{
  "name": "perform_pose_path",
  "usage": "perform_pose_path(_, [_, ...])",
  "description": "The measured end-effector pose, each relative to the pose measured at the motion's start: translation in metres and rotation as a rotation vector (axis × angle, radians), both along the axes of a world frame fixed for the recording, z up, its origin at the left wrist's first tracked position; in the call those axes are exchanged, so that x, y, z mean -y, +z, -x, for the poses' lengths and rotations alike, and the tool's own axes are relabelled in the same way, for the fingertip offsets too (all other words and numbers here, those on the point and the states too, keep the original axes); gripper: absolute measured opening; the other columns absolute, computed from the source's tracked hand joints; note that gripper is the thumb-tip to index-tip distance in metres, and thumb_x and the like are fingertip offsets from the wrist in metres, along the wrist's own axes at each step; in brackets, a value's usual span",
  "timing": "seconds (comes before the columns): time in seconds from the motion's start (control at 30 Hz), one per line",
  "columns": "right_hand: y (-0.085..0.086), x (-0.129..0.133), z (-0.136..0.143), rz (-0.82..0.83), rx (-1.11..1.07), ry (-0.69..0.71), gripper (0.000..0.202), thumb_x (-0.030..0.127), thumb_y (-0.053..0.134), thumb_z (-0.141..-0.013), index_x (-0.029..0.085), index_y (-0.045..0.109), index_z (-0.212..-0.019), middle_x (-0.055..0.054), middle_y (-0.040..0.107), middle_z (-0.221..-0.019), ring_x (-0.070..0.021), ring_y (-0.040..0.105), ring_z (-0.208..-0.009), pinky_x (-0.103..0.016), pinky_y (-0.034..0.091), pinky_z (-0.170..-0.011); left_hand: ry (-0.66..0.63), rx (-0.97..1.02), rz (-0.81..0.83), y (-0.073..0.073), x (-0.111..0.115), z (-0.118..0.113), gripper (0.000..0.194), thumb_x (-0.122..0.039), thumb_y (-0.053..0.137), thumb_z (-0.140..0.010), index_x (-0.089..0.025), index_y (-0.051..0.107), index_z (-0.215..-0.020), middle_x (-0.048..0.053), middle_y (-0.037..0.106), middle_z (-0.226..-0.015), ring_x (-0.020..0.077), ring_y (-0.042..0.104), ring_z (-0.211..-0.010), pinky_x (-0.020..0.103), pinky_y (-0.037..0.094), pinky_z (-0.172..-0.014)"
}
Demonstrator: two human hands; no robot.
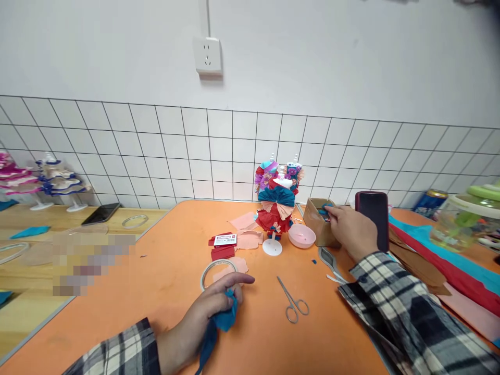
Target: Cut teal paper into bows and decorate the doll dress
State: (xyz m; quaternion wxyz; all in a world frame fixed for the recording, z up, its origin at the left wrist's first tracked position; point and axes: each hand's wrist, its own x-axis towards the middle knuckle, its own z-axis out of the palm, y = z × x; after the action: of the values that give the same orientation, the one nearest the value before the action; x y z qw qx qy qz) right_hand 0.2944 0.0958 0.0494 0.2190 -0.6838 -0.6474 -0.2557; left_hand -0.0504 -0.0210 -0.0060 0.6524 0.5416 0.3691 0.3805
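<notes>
My left hand (207, 307) is closed on a strip of teal crepe paper (226, 315), its thumb pressing the gathered end and its index finger stretched out. A tail of the strip hangs down below the palm. Over at the right, my right hand (351, 229) reaches to the mouth of a small cardboard box (312, 219), fingertips pinched on a blue paper scrap (325, 210). Small metal scissors (292, 302) lie between my hands. A miniature dress form (275, 208) in red, teal and pink paper ruffles stands on a white base, in front of two other decorated forms.
A roll of tape (219, 268) lies beyond my left hand. Red and pink paper pieces (250, 239), a pink bowl (302, 236) and an upright phone (372, 219) stand or lie farther back. Coloured paper strips (449, 255) and a clear jug (461, 221) are at the right.
</notes>
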Motion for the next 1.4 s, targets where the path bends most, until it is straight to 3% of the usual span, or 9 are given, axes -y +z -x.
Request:
perform_pose_path(0.13, [-0.009, -0.003, -0.001, 0.106, 0.047, -0.053, 0.038, 0.024, 0.041, -0.093, 0.031, 0.063, -0.124, -0.006, 0.071, -0.105, -0.0199, 0.066, -0.082, -0.027, 0.033, -0.052, 0.034, 0.005, 0.0, 0.001, -0.004, -0.006, 0.044, -0.031, 0.07, -0.072, -0.02, 0.057, -0.113, -0.003, 0.051, -0.074, 0.0097, 0.042, -0.06, 0.022, 0.031, -0.054])
perform_pose_path(0.3, [-0.008, 0.002, 0.0, 0.086, 0.015, -0.118, 0.037, 0.037, 0.039, -0.095, 0.025, 0.073, -0.106, -0.008, 0.067, -0.104, -0.0202, 0.065, -0.082, -0.027, 0.033, -0.053, 0.101, -0.016, -0.013, -0.001, -0.008, -0.008, 0.041, -0.039, 0.074, -0.074, -0.023, 0.055, -0.107, -0.004, 0.052, -0.073, 0.0086, 0.043, -0.059, 0.02, 0.033, -0.055])
perform_pose_path(0.47, [-0.007, 0.002, -0.001, 0.091, 0.0, -0.104, 0.039, 0.04, 0.036, -0.096, 0.028, 0.07, -0.112, -0.01, 0.066, -0.107, -0.0225, 0.066, -0.084, -0.028, 0.037, -0.057, -0.02, -0.184, -0.066, -0.003, 0.0, -0.011, 0.03, -0.039, 0.069, -0.079, -0.02, 0.058, -0.101, -0.006, 0.047, -0.066, 0.0089, 0.042, -0.058, 0.02, 0.031, -0.053])
perform_pose_path(0.63, [-0.009, 0.002, -0.002, 0.114, 0.003, -0.149, 0.041, 0.039, 0.039, -0.095, 0.027, 0.059, -0.128, -0.01, 0.071, -0.083, -0.0253, 0.066, -0.076, -0.03, 0.038, -0.056, -0.056, -0.398, -0.205, -0.004, 0.008, -0.014, 0.026, -0.032, 0.065, -0.081, -0.021, 0.061, -0.104, -0.006, 0.043, -0.065, 0.0106, 0.043, -0.061, 0.022, 0.032, -0.055])
perform_pose_path(0.8, [-0.008, 0.006, 0.002, -0.114, -0.087, 0.072, 0.034, 0.036, 0.044, -0.09, 0.024, 0.068, -0.111, -0.01, 0.065, -0.111, -0.0241, 0.063, -0.089, -0.03, 0.041, -0.062, -0.024, -0.457, -0.254, 0.0, 0.006, -0.013, 0.025, -0.031, 0.061, -0.084, -0.021, 0.058, -0.106, -0.006, 0.043, -0.066, 0.0114, 0.043, -0.062, 0.023, 0.032, -0.058])
perform_pose_path(0.9, [-0.016, 0.03, 0.03, -0.329, -0.416, 0.274, 0.032, 0.034, 0.042, -0.089, 0.018, 0.065, -0.105, -0.009, 0.065, -0.092, -0.0214, 0.061, -0.082, -0.028, 0.043, -0.063, 0.025, -0.413, -0.285, 0.001, 0.007, -0.014, 0.032, -0.029, 0.061, -0.084, -0.022, 0.051, -0.113, -0.007, 0.045, -0.066, 0.0117, 0.044, -0.061, 0.024, 0.033, -0.059])
perform_pose_path(1.03, [-0.034, 0.086, 0.093, 0.209, -0.837, 0.672, 0.035, 0.044, 0.041, -0.09, 0.018, 0.063, -0.1, -0.006, 0.063, -0.084, -0.0184, 0.059, -0.074, -0.026, 0.046, -0.061, 0.133, -0.312, -0.321, 0.0, 0.008, -0.015, 0.035, -0.032, 0.062, -0.085, -0.022, 0.045, -0.115, -0.005, 0.049, -0.067, 0.0128, 0.047, -0.062, 0.024, 0.034, -0.06])
perform_pose_path(1.17, [-0.048, 0.123, 0.141, 0.841, -1.122, 0.788, 0.044, 0.053, 0.059, -0.08, 0.018, 0.06, -0.107, -0.008, 0.064, -0.096, -0.0174, 0.06, -0.075, -0.021, 0.045, -0.048, 0.18, -0.256, -0.333, -0.001, 0.007, -0.014, 0.035, -0.034, 0.062, -0.086, -0.023, 0.044, -0.114, -0.005, 0.05, -0.067, 0.0133, 0.05, -0.064, 0.023, 0.035, -0.061])
perform_pose_path(1.4, [-0.057, 0.114, 0.142, 0.88, -1.356, 0.731, 0.043, 0.052, 0.066, -0.072, 0.014, 0.062, -0.093, 0.001, 0.056, -0.07, -0.0106, 0.052, -0.054, -0.02, 0.045, -0.04, 0.099, -0.239, -0.266, 0.006, 0.01, -0.014, 0.046, -0.042, 0.067, -0.081, -0.021, 0.048, -0.116, -0.002, 0.057, -0.077, 0.0139, 0.051, -0.067, 0.024, 0.038, -0.061])
